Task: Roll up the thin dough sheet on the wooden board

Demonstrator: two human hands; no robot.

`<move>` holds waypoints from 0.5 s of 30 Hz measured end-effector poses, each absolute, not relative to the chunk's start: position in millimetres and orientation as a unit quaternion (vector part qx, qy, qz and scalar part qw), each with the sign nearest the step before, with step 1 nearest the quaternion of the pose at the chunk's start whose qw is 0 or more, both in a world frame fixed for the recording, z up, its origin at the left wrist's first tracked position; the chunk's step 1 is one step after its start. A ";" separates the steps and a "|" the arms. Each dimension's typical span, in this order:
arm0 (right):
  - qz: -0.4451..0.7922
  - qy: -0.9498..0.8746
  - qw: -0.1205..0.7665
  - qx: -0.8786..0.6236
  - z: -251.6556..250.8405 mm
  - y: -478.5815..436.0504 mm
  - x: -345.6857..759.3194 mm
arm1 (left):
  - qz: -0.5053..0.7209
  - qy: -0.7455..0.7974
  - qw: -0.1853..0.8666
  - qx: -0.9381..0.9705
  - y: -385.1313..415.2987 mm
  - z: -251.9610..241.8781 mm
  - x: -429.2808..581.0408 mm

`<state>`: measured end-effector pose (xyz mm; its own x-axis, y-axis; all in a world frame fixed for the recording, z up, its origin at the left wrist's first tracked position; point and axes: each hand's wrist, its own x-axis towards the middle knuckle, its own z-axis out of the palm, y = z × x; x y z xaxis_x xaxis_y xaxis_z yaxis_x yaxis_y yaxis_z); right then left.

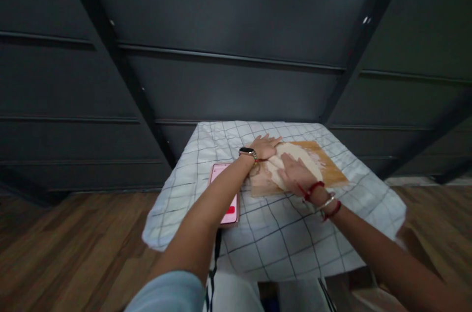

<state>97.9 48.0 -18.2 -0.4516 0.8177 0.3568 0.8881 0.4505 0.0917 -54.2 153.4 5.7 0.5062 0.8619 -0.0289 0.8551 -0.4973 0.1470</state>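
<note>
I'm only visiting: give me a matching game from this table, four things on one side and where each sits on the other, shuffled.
Things:
1 dough
2 wooden board
3 phone
4 checked cloth

Places:
a lies beneath all the rest
b pressed under the right hand
c left of the board
d directly under the dough

Pairs: 1-b, 2-d, 3-c, 4-a

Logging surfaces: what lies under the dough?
A wooden board, on a checked cloth. The left hand and right hand press the dough; what the cloth covers is hidden.
</note>
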 end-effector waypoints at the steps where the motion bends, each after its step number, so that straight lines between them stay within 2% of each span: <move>1: -0.132 -0.843 0.127 -0.506 -17.6 45.3 95.4 | 0.031 0.488 0.066 0.870 150.1 4.5 -58.5; 3: -0.115 -0.848 0.106 -0.507 -14.1 43.1 92.3 | 0.045 0.476 0.056 0.877 145.5 2.3 -64.7; 8: 0.015 -0.833 0.025 -0.553 1.1 49.6 93.8 | 0.038 0.504 0.067 0.860 151.6 1.3 -56.6; 13: -0.050 -0.832 0.036 -0.552 -1.4 36.1 83.3 | 0.050 0.486 0.071 0.869 150.9 0.1 -61.3; 15: -0.040 -0.838 0.042 -0.543 -1.7 35.0 83.2 | 0.058 0.486 0.071 0.869 149.5 -0.1 -64.0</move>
<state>83.2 35.0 -1.7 -0.4069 0.9062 0.1147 0.9130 0.4073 0.0209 -64.0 149.5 -0.1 0.5217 0.8525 0.0307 0.8361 -0.5182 0.1801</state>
